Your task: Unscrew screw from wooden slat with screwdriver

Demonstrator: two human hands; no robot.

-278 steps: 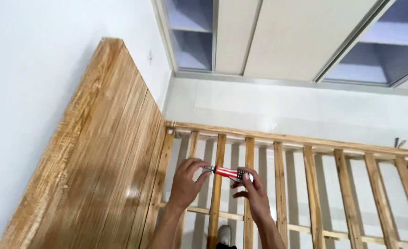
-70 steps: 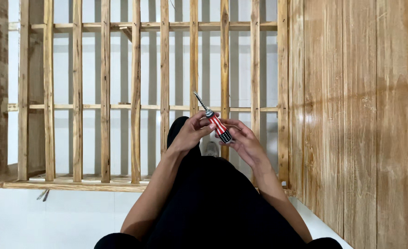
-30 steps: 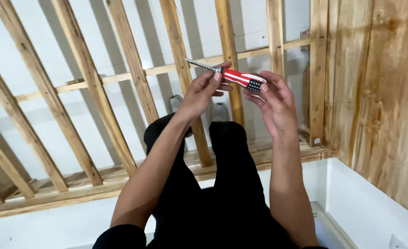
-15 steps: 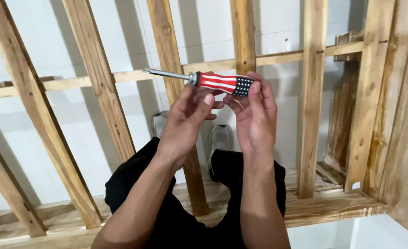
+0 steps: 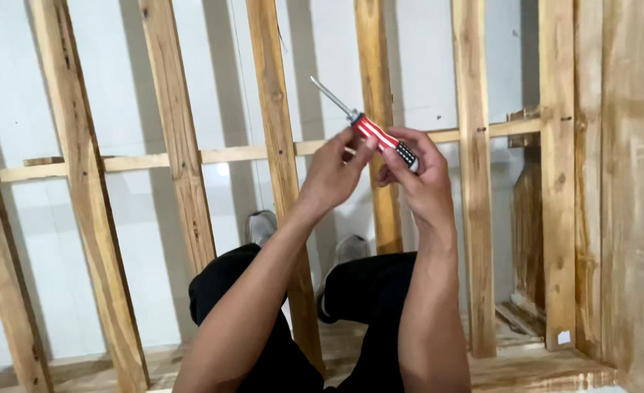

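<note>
Screwdriver [image 5: 379, 136] sits a little above the centre of the frame, held up in front of a wooden slat frame [image 5: 282, 189] — its red-and-white striped handle with a dark patch at the butt slants down to the right, and its thin metal shaft points to the upper left. The left hand [image 5: 333, 175] comes up from the lower middle, its fingers closed around the front part of the handle near the shaft. The right hand [image 5: 418, 182] is just beside it on the right, fingers curled around the butt end — both hands grip the same tool and touch each other. Below them, in the lower middle, are the person's legs in black trousers [image 5: 366, 291] and grey shoes [image 5: 262, 225] on the white floor. A wooden panel [image 5: 635, 196] fills the right edge
</note>
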